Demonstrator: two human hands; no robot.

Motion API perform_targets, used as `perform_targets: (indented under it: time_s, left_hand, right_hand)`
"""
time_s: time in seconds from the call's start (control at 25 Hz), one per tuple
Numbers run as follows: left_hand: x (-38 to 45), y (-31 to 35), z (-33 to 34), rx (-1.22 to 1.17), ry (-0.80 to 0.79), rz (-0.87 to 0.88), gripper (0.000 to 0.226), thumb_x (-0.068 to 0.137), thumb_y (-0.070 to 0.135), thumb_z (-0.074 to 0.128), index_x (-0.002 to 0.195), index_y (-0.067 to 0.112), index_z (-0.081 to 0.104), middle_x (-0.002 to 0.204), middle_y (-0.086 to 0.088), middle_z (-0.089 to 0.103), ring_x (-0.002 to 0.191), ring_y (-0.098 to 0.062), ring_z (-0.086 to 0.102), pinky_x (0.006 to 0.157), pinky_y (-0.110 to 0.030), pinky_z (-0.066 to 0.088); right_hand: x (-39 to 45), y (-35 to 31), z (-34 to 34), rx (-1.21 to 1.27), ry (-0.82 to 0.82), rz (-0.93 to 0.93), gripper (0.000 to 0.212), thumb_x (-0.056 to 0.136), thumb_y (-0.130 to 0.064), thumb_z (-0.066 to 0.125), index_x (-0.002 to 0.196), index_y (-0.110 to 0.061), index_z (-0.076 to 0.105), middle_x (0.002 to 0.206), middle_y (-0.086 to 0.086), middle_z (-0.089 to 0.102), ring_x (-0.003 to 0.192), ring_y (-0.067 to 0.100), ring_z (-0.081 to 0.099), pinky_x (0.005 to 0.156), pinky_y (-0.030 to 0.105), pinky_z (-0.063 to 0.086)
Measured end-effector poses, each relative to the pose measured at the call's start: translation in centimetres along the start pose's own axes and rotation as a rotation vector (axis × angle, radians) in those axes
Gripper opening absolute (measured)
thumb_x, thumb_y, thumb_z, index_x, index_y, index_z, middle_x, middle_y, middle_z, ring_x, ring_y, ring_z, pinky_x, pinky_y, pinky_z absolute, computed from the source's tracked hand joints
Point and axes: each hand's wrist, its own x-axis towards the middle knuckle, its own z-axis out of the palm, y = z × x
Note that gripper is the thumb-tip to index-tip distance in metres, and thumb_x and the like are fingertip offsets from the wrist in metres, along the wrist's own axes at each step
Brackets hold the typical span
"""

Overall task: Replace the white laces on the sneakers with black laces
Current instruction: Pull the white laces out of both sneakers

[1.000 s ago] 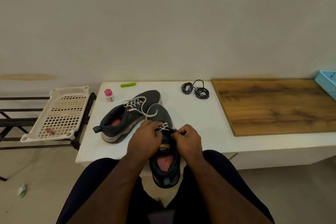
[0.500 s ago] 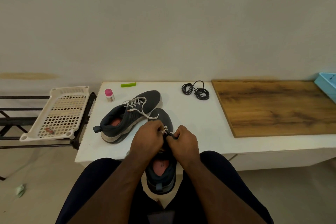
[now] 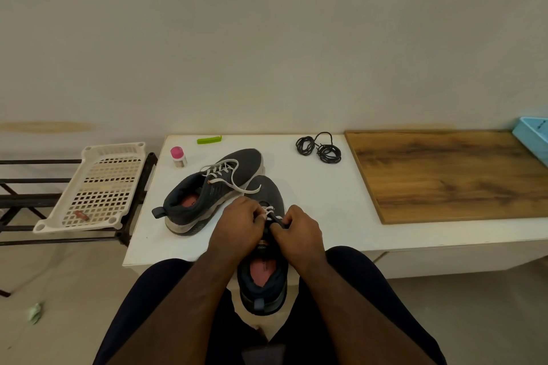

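Nearest, both hands work the near sneaker [image 3: 262,281] at the table [image 3: 326,204] edge: left hand [image 3: 237,225] and right hand [image 3: 299,231] pinch its white lace [image 3: 269,212]. Behind lies the second sneaker [image 3: 207,190]; farther, coiled black laces [image 3: 320,149]. The white basket [image 3: 98,187] holds a small reddish piece [image 3: 81,215].

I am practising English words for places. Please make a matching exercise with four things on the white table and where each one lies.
Things:
1. black laces
2. green clip
3. pink-capped bottle
4. near sneaker

Places:
A. at the table's front edge, under both hands
B. just left of the wooden board
C. at the back edge, behind the far sneaker
D. near the table's left edge

Pairs: 1-B, 2-C, 3-D, 4-A
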Motion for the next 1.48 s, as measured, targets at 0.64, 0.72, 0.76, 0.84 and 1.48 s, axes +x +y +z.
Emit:
perform_targets:
  time_s: [0.64, 0.72, 0.76, 0.84, 1.48]
  left_hand:
    - [-0.2, -0.5, 0.6, 0.245, 0.038, 0.063, 0.051, 0.086, 0.037, 0.062, 0.136, 0.043, 0.052, 0.136, 0.011, 0.054, 0.133, -0.021, 0.042, 0.108, -0.047, 0.039]
    - [-0.2, -0.7, 0.4, 0.275, 0.055, 0.066, 0.032, 0.087, 0.036, 0.061, 0.119, 0.038, 0.065, 0.123, 0.011, 0.06, 0.123, -0.019, 0.048, 0.101, -0.044, 0.043]
    - [-0.3, -0.4, 0.3, 0.292, 0.065, 0.062, 0.022, 0.088, 0.034, 0.06, 0.108, 0.034, 0.069, 0.115, 0.01, 0.062, 0.117, -0.019, 0.051, 0.097, -0.042, 0.045]
    - [-0.3, 0.3, 0.3, 0.292, 0.122, 0.074, 0.014, 0.089, 0.031, 0.059, 0.094, 0.027, 0.071, 0.101, 0.008, 0.065, 0.104, -0.018, 0.056, 0.09, -0.039, 0.046]
    - [-0.9, 0.9, -0.3, 0.355, 0.02, -0.078, 0.026, 0.091, 0.041, 0.055, 0.114, 0.037, 0.064, 0.132, 0.015, 0.054, 0.139, -0.016, 0.03, 0.11, -0.044, 0.026]
  right_hand:
    - [-0.1, -0.1, 0.0, 0.012, -0.01, -0.02, 0.022, 0.086, -0.032, 0.063, 0.079, -0.021, 0.047, 0.073, -0.005, 0.056, 0.068, 0.014, 0.051, 0.065, 0.033, 0.043]
    - [0.0, -0.2, 0.1, 0.011, -0.009, -0.021, 0.021, 0.086, -0.032, 0.063, 0.08, -0.02, 0.047, 0.073, -0.004, 0.056, 0.068, 0.014, 0.052, 0.066, 0.035, 0.045]
    - [0.0, -0.2, 0.1, 0.011, -0.008, -0.017, 0.02, 0.086, -0.032, 0.063, 0.08, -0.02, 0.048, 0.073, -0.004, 0.057, 0.069, 0.015, 0.053, 0.068, 0.037, 0.047]
    - [-0.1, -0.1, 0.1, 0.002, -0.002, -0.009, 0.018, 0.085, -0.031, 0.062, 0.082, -0.019, 0.049, 0.074, -0.004, 0.057, 0.07, 0.016, 0.055, 0.069, 0.039, 0.049]
    - [-0.1, -0.2, 0.0, 0.006, -0.02, 0.002, 0.018, 0.085, -0.027, 0.061, 0.079, -0.022, 0.045, 0.075, -0.003, 0.057, 0.071, 0.017, 0.055, 0.067, 0.037, 0.047]
